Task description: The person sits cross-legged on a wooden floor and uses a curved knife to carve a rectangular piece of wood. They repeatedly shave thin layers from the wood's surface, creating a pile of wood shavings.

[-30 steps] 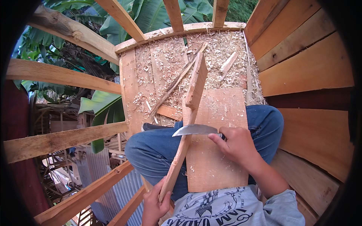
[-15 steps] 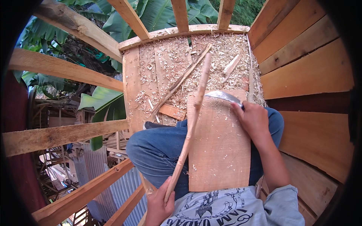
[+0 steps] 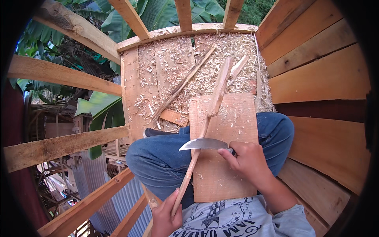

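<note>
A long, roughly whittled wooden stick slants from lower left up across my lap, thicker at its far end. Its near end is gripped by my left hand, fingers closed round it. My right hand holds a knife by its dark handle. The curved steel blade points left and lies across the stick at about its middle; whether it bites into the wood I cannot tell. Beneath both, a flat wooden board rests on my crossed legs in blue jeans.
Curled shavings cover much of the plank floor. On it lie a long dark-edged strip, a small block and a pale offcut. Wooden rails stand at left and front, a plank wall at right.
The knife has come back toward me, from the board's far edge to the stick's middle. The stick's far end has shifted right and shows a broader face.
</note>
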A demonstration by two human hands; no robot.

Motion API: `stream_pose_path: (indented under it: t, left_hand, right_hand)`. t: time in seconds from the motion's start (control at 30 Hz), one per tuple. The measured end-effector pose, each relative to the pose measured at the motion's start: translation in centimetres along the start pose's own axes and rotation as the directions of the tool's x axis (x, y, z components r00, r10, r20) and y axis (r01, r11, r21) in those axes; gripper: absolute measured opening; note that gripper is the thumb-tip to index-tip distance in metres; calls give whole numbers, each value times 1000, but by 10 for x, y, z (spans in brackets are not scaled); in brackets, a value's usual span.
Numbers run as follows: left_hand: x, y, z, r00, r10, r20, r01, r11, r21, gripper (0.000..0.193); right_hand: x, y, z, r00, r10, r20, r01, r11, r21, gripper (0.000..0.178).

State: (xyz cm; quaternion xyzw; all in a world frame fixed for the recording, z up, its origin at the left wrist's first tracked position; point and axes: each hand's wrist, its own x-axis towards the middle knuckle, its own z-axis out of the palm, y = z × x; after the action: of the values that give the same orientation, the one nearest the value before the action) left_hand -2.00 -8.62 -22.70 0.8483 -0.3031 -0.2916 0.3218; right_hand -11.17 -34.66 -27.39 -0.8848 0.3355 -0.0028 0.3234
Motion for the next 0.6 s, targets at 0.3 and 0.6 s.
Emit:
stream_pose_path:
  t: [0.3,0.6]
  left_hand:
    - [-1,5,-1,993,-104,49,106,994,-34,50]
    - [1,-1,1,1000,4,2,-4,1000,15,51]
  right_hand:
    - [20,14,8,992,-85,-91,70,985,-157,51]
    - [41,34,3,977,-79,-198,26,965,-259,53]
